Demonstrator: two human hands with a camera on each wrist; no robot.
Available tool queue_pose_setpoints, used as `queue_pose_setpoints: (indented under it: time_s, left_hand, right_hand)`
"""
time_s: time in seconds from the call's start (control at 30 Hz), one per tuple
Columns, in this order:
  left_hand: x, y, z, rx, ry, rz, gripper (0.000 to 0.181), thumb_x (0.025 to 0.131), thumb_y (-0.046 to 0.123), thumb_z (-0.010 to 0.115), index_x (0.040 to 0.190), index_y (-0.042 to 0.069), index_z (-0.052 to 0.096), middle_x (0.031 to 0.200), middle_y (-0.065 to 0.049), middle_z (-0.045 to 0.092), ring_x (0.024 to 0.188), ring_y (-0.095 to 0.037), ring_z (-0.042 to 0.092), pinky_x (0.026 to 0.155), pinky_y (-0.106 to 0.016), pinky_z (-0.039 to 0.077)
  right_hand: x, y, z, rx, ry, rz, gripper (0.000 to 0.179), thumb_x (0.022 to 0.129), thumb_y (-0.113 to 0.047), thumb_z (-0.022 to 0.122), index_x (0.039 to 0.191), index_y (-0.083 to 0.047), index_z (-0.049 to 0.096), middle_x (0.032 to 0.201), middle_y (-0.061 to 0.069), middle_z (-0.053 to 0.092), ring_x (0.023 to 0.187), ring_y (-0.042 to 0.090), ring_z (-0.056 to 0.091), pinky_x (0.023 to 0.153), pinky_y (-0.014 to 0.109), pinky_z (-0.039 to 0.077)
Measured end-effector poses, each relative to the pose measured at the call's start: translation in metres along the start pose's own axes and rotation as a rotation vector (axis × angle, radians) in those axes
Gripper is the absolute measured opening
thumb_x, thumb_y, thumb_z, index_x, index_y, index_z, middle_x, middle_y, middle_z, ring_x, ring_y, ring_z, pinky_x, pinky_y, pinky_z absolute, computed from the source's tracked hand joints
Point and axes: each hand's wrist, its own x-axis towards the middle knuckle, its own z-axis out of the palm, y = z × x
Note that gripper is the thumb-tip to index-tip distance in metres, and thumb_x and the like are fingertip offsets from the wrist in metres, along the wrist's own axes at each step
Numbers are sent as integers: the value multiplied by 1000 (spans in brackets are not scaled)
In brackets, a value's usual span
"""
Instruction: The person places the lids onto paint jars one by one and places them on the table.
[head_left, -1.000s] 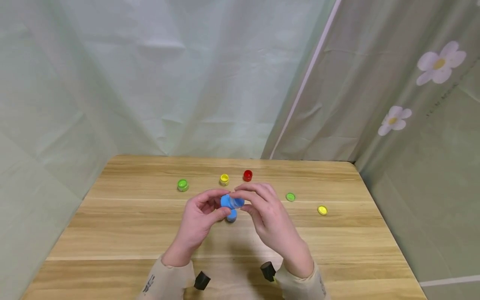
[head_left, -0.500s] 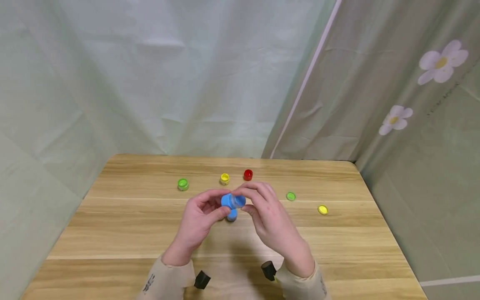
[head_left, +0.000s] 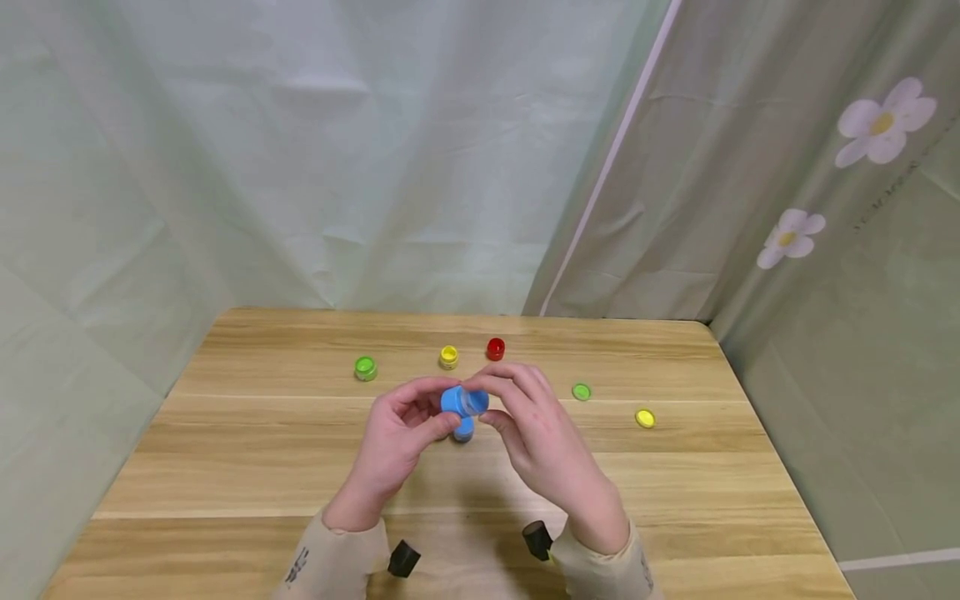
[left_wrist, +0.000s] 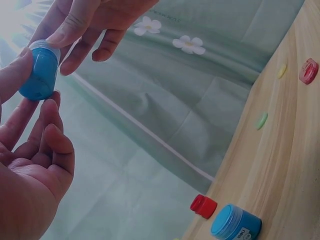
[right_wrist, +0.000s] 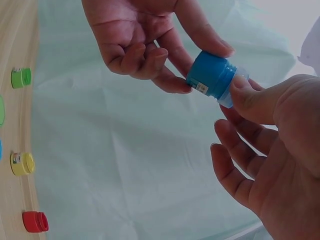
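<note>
My left hand (head_left: pixel 393 433) grips a small blue paint jar (head_left: pixel 452 401) above the table, tilted sideways with its mouth to the right. The thumb and fingertips of my right hand (head_left: pixel 543 437) pinch its lid (right_wrist: pixel 233 90), clear-rimmed and blue, at the mouth. In the right wrist view screw threads show between jar and lid; whether the lid is fully off I cannot tell. Below the hands a second blue jar (head_left: pixel 463 430), also seen in the left wrist view with a label (left_wrist: pixel 237 222), stands on the table.
Behind the hands stand lidless green (head_left: pixel 365 368), yellow (head_left: pixel 448 357) and red (head_left: pixel 496 349) jars. A green lid (head_left: pixel 581 392) and a yellow lid (head_left: pixel 645 418) lie to the right. The left wrist view also shows a red lid (left_wrist: pixel 308 71). Curtains surround the wooden table (head_left: pixel 247 483).
The right fingers have shifted slightly on the lid, and more of its blue face shows. The left hand keeps its grip on the jar almost unmoved.
</note>
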Motion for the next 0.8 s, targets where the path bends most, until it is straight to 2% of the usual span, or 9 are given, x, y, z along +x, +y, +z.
queue_pose_setpoints:
  time_s: [0.17,0.43,0.57,0.8]
  left_hand:
    - [1,0,0,9,-8,10,34,96,3,80,128,-3,71,109,-4,71,94,-19,63,80,-24,58]
    - [2,-3,-1,37,-43,49,34,96,8,81,127,-3,71,110,-4,71,96,-20,63,80,-25,57]
    - [2,-4,-1,58,-32,42,36,95,7,82,128,-3,71,111,-4,71,95,-21,63,81,-25,57]
    - [3,-4,1,62,-7,25,37,91,-1,84,126,-4,72,107,-4,71,92,-20,64,79,-24,57]
  right_hand:
    - [1,1,-1,2,8,-14,38,97,-3,76,133,-12,68,136,2,63,126,25,57,107,38,48]
    - [0,5,-2,4,24,24,42,92,-21,86,130,-13,71,127,-3,68,120,22,59,103,37,50]
    - [0,5,-1,-20,31,50,43,90,-25,87,128,-11,71,123,-3,69,117,20,59,101,36,50]
    - [-1,5,2,-74,53,32,41,90,-24,86,127,-10,73,120,-1,70,112,22,60,95,37,53]
